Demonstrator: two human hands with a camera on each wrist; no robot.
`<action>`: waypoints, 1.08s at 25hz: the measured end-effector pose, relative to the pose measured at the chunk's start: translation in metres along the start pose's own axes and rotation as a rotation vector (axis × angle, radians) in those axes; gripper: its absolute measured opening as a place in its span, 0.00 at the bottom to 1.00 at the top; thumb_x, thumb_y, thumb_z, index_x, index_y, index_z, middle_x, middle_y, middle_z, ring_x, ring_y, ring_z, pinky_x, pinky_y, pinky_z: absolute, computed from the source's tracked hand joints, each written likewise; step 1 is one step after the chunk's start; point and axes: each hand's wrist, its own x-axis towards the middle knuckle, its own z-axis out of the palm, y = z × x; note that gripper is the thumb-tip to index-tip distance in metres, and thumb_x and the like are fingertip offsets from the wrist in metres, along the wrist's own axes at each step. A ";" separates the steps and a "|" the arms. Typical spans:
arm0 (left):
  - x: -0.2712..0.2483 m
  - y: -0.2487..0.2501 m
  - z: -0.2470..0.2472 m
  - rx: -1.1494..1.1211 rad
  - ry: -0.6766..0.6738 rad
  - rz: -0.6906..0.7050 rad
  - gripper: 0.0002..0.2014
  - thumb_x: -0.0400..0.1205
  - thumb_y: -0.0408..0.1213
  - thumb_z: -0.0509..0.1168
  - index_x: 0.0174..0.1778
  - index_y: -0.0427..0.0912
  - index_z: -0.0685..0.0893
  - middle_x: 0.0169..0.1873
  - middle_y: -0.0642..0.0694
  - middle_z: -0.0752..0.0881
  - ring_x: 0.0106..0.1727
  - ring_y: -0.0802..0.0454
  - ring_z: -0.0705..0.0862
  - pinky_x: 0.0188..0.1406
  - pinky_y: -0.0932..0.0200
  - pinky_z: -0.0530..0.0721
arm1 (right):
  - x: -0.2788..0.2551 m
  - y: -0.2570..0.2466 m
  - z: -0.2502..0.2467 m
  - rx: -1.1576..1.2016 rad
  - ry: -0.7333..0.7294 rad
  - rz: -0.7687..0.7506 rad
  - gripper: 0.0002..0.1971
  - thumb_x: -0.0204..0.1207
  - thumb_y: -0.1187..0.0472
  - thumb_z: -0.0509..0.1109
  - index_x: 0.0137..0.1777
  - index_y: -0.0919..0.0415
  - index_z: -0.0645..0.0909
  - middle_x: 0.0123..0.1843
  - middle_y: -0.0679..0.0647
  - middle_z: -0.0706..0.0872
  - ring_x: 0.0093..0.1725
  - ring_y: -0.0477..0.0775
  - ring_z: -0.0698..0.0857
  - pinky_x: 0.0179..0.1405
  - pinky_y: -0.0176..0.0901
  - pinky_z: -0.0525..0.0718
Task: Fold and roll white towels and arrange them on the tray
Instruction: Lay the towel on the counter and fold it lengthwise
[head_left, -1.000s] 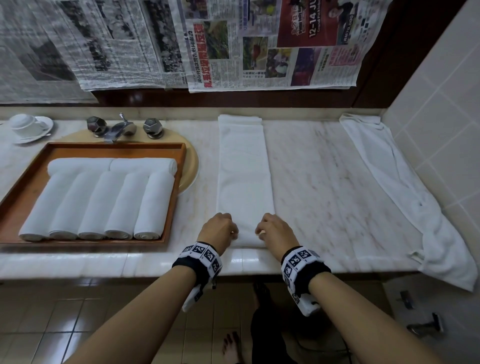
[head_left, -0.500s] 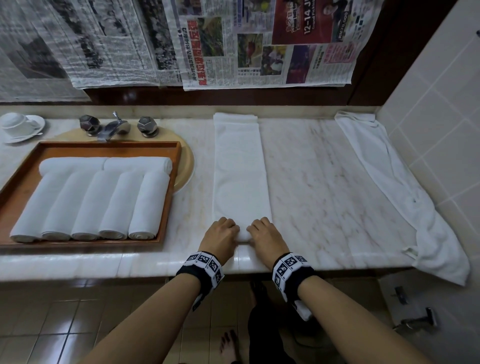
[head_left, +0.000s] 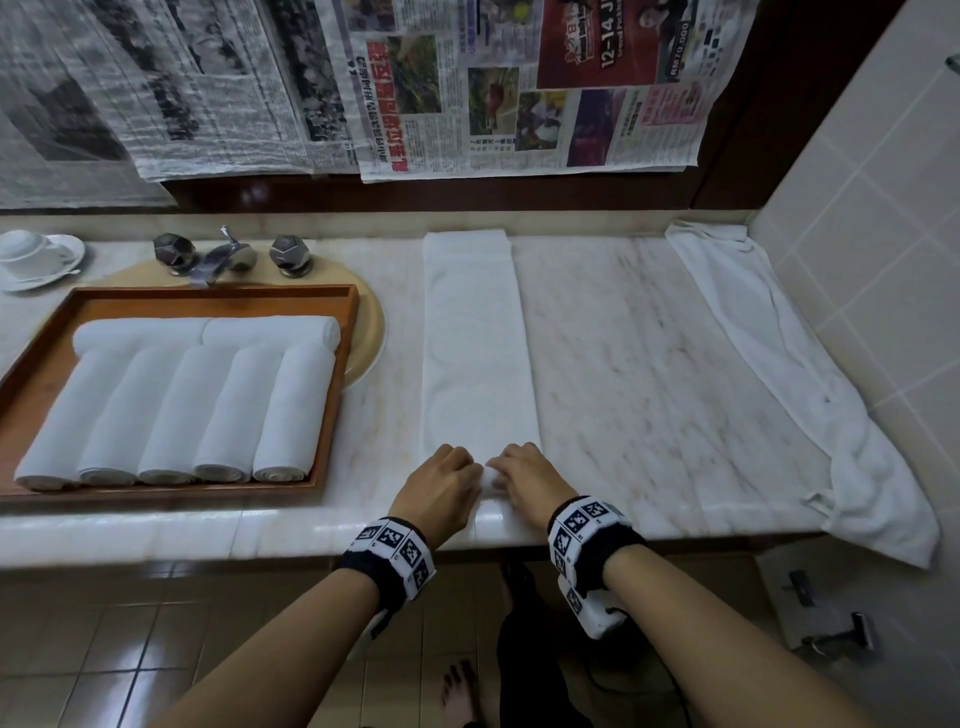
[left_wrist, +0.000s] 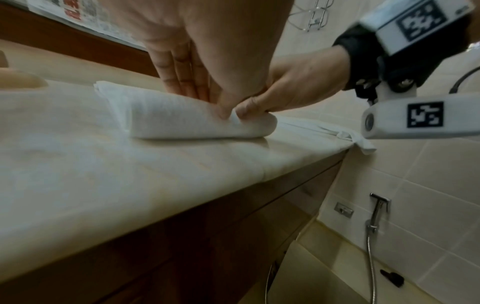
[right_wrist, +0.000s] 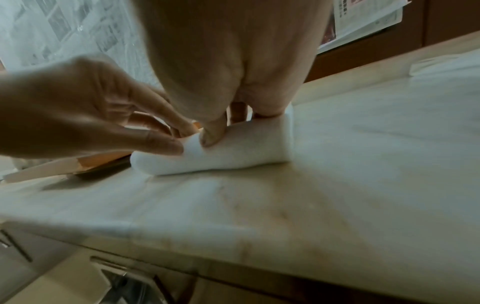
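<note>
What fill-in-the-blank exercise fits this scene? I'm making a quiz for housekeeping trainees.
1. Both hands, left hand and right hand, roll the near end of the ____ towel strip.
2. The tray holds ____ rolled towels.
3. The tray rests partly over the ____.
4. A loose towel lies along the ____ wall.

Missing: folded; seven; sink; right

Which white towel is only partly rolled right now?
The long folded towel mid-counter: both hands roll its near end. The tray's towels are fully rolled; the towel by the wall lies loose.
</note>
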 end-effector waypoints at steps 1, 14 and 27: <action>-0.001 0.001 0.004 0.005 -0.007 -0.005 0.05 0.71 0.28 0.74 0.40 0.40 0.87 0.39 0.47 0.83 0.41 0.48 0.81 0.31 0.57 0.83 | 0.000 0.000 0.001 -0.003 0.012 -0.005 0.16 0.83 0.66 0.60 0.69 0.61 0.80 0.62 0.57 0.79 0.63 0.57 0.72 0.64 0.43 0.70; 0.015 0.000 0.010 0.014 0.057 -0.011 0.18 0.72 0.20 0.68 0.57 0.35 0.83 0.53 0.40 0.82 0.54 0.44 0.79 0.52 0.58 0.83 | -0.001 -0.001 -0.002 -0.142 0.162 -0.118 0.21 0.73 0.73 0.68 0.68 0.67 0.79 0.62 0.60 0.82 0.63 0.60 0.78 0.65 0.48 0.78; 0.030 -0.011 0.010 0.032 -0.052 -0.054 0.19 0.70 0.17 0.63 0.56 0.31 0.85 0.51 0.35 0.83 0.52 0.37 0.80 0.52 0.44 0.84 | -0.003 -0.002 0.010 -0.107 0.226 -0.068 0.20 0.73 0.68 0.52 0.58 0.66 0.81 0.53 0.60 0.83 0.50 0.61 0.81 0.54 0.52 0.83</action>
